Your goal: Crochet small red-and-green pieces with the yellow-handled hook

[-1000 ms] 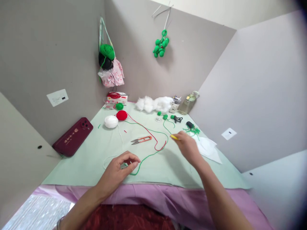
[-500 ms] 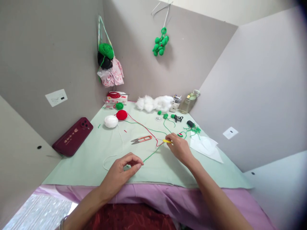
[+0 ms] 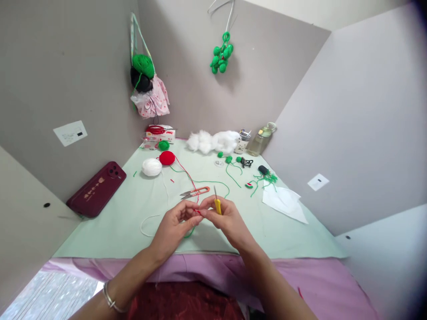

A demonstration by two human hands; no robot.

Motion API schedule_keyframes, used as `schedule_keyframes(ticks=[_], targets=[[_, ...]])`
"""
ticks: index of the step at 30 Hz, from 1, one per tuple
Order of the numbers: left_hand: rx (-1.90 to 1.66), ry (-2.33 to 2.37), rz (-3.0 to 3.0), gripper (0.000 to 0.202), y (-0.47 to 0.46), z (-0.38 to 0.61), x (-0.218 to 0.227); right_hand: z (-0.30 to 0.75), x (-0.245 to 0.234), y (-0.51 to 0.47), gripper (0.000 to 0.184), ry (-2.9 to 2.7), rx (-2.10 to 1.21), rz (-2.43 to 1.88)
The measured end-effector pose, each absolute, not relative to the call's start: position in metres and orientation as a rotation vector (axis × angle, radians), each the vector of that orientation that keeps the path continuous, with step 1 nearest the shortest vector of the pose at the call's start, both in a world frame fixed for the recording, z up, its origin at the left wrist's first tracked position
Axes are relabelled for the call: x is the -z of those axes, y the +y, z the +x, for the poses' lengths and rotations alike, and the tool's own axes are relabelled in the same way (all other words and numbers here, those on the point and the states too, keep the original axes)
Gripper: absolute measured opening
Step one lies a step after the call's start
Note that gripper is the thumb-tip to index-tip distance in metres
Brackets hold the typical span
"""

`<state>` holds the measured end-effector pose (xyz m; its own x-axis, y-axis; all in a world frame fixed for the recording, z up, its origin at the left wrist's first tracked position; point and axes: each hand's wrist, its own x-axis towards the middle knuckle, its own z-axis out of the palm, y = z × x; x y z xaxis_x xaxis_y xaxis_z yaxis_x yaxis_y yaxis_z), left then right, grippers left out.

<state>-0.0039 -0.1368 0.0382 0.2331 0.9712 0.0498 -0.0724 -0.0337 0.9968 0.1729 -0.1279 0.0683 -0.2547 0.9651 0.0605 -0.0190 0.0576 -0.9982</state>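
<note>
One strand of red yarn is held, in the head view, between the meeting fingertips of the left hand and the right hand, equally near both. By the left grip, thumb and fingers nearly closed, the strand is pinched. By the curled right grip, a yellow-handled crochet hook is grasped, its long axis pointed forward, away from the strand. Orange-handled thread snips are seen just beyond, on the surface.

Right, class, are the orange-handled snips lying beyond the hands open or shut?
Open: the orange-handled snips lie with their two blade tips apart rather than closed together.
</note>
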Motion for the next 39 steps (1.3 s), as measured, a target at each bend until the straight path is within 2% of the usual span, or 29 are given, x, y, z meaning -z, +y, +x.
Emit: schedule_keyframes(ticks=[7, 11, 17, 20, 24, 27, 33, 39], targets=[[-1.178, 1.085, 1.271, 0.019, -0.144, -0.025, -0.039, 0.171, -0.060, -0.129, 0.028, -1.226, -1.377, -1.091], [-1.274, 1.162, 1.257, 0.023, -0.153, -0.031, -0.041, 0.166, -0.059, -0.139, 0.033, -1.173, -1.391, -1.062], [-1.577, 1.224, 1.443, 0.009, -0.158, -0.035, -0.033, 0.140, -0.046, -0.162, 0.055, -1.283, -1.764, -0.951], [-1.761, 1.138, 1.830, 0.019, -0.155, -0.036, -0.023, 0.125, -0.041, -0.161, 0.060, -1.002, -1.846, -0.928], [-1.780, 1.013, 2.224, 0.038, -0.155, -0.037, -0.016, 0.122, -0.040, -0.153, 0.054, -0.752, -1.771, -0.970], [-1.748, 1.033, 2.071, 0.032, -0.159, -0.035, -0.020, 0.129, -0.040, -0.152, 0.049, -0.776, -1.672, -1.011], [-1.434, 1.126, 1.338, 0.020, -0.169, -0.027, -0.034, 0.138, -0.039, -0.158, 0.047, -0.864, -1.535, -1.042], [-1.414, 1.158, 1.170, 0.009, -0.168, -0.023, -0.035, 0.139, -0.039, -0.159, 0.049, -0.967, -1.566, -0.991]])
